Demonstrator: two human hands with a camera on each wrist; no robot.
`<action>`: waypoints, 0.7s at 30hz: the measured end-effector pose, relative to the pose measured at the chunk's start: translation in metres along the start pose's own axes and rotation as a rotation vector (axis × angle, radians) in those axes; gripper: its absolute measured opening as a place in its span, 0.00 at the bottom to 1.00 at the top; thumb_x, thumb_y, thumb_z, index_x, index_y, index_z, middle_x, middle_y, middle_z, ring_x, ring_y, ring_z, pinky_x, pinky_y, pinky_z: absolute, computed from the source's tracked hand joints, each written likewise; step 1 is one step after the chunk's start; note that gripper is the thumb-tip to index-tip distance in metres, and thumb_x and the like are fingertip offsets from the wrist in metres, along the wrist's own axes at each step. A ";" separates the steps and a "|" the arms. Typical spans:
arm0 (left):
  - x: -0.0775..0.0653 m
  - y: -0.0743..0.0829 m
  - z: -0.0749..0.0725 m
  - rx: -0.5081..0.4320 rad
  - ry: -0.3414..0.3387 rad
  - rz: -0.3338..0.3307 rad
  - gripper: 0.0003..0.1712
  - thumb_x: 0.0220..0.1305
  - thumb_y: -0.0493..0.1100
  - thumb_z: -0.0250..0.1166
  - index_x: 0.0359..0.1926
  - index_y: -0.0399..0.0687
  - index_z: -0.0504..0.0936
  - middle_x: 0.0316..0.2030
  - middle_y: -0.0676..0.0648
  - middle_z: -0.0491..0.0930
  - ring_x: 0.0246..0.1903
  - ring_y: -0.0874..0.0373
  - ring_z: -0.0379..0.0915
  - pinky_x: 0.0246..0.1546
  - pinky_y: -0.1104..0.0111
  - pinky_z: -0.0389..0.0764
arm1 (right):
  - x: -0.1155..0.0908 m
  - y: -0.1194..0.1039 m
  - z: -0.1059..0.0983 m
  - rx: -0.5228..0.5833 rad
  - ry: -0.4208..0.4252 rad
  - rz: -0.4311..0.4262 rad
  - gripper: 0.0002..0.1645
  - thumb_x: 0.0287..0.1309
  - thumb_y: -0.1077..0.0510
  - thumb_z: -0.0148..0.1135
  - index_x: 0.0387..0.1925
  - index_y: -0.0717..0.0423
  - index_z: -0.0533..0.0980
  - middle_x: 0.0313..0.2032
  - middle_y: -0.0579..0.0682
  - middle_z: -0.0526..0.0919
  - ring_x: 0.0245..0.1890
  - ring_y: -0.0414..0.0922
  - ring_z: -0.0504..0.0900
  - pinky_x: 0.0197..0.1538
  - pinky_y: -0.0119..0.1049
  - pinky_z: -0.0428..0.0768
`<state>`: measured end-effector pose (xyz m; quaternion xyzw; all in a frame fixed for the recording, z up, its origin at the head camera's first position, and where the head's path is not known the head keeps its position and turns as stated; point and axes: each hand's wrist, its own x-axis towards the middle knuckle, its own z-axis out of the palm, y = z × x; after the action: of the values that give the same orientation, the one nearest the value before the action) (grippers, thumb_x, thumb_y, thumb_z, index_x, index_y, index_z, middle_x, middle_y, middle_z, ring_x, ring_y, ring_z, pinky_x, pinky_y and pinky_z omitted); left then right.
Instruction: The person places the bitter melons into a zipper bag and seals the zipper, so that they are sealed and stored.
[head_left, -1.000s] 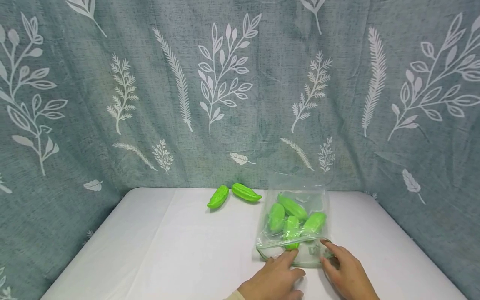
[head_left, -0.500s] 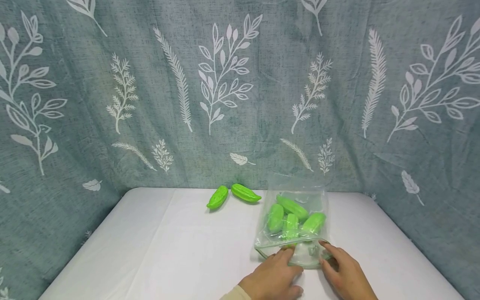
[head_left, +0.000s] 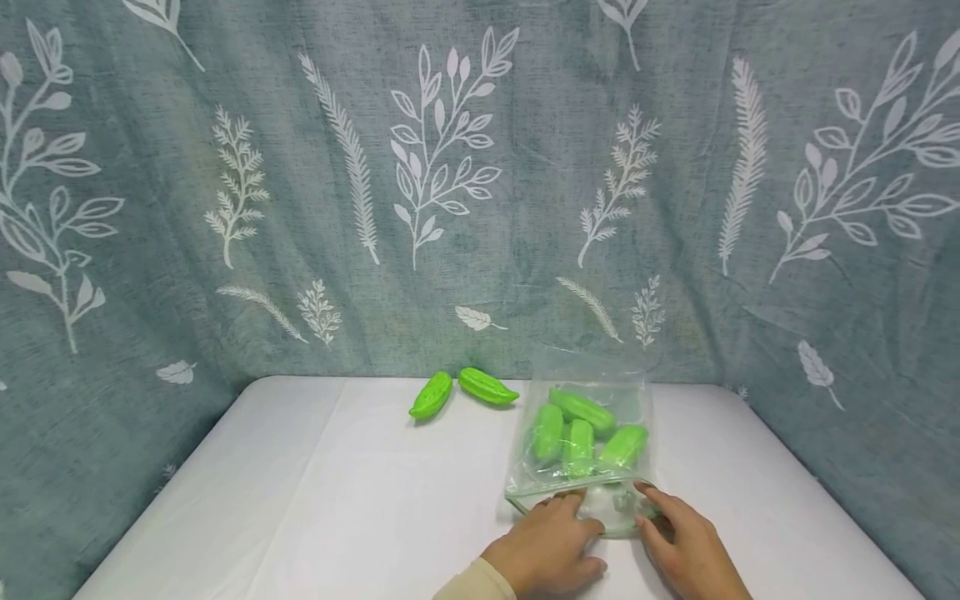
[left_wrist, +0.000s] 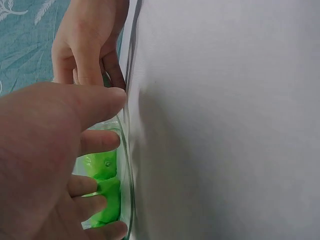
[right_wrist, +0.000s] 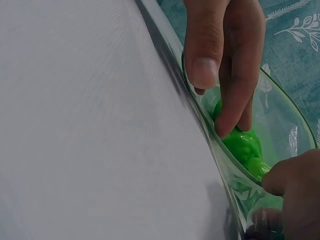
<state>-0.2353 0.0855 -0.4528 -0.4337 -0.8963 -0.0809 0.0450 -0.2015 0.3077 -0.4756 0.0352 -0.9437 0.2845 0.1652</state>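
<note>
Gourds (head_left: pixel 579 443) in bag (head_left: pixel 628 398), beyond left grip (head_left: pixel 550 543), right grip (head_left: pixel 686 542) holding bag

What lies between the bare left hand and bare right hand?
Between left hand and right hand, the head view shows the clear plastic bag's open mouth and, below, bare white cloth.

Two loose green gourds (head_left: pixel 432 396), four bagged gourds (head_left: pixel 548 433) visible, one clear bag (head_left: pixel 632 401), one left hand (head_left: pixel 542 546), one right hand (head_left: pixel 688 543), one white tabletop (head_left: pixel 375 500), one leaf-patterned curtain (head_left: pixel 540 208)
</note>
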 end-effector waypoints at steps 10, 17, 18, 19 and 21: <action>-0.017 -0.007 -0.006 -0.023 0.174 0.147 0.20 0.70 0.58 0.60 0.58 0.62 0.83 0.67 0.49 0.71 0.64 0.60 0.69 0.56 0.68 0.76 | 0.003 -0.002 0.000 0.026 0.019 -0.044 0.26 0.66 0.56 0.65 0.63 0.61 0.75 0.57 0.55 0.81 0.54 0.54 0.81 0.51 0.48 0.81; -0.031 -0.021 -0.019 -0.102 0.352 0.248 0.14 0.71 0.51 0.61 0.52 0.57 0.87 0.50 0.60 0.82 0.52 0.71 0.76 0.50 0.79 0.75 | 0.005 -0.005 0.000 0.032 -0.029 0.010 0.28 0.67 0.54 0.64 0.64 0.63 0.74 0.58 0.57 0.80 0.56 0.56 0.79 0.51 0.48 0.81; -0.033 -0.024 -0.020 -0.100 0.369 0.252 0.13 0.71 0.50 0.61 0.51 0.58 0.87 0.48 0.61 0.83 0.50 0.72 0.76 0.49 0.79 0.76 | 0.004 -0.005 -0.001 0.029 -0.036 0.024 0.28 0.67 0.53 0.64 0.64 0.63 0.74 0.59 0.58 0.79 0.56 0.56 0.79 0.52 0.49 0.81; -0.035 -0.027 -0.022 -0.100 0.385 0.254 0.13 0.71 0.50 0.61 0.50 0.58 0.87 0.47 0.61 0.83 0.49 0.72 0.77 0.48 0.80 0.76 | 0.004 -0.006 -0.001 0.032 -0.042 0.042 0.28 0.68 0.53 0.63 0.64 0.63 0.74 0.59 0.58 0.79 0.56 0.56 0.79 0.52 0.48 0.81; -0.041 -0.034 -0.025 -0.105 0.406 0.253 0.12 0.70 0.49 0.62 0.50 0.58 0.87 0.44 0.62 0.84 0.47 0.73 0.78 0.46 0.80 0.76 | 0.003 -0.007 0.000 0.056 -0.050 0.074 0.28 0.68 0.52 0.63 0.64 0.62 0.73 0.60 0.57 0.79 0.55 0.54 0.80 0.51 0.45 0.82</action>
<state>-0.2364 0.0286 -0.4381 -0.5192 -0.8019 -0.2066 0.2114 -0.2033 0.3018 -0.4706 0.0118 -0.9398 0.3159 0.1297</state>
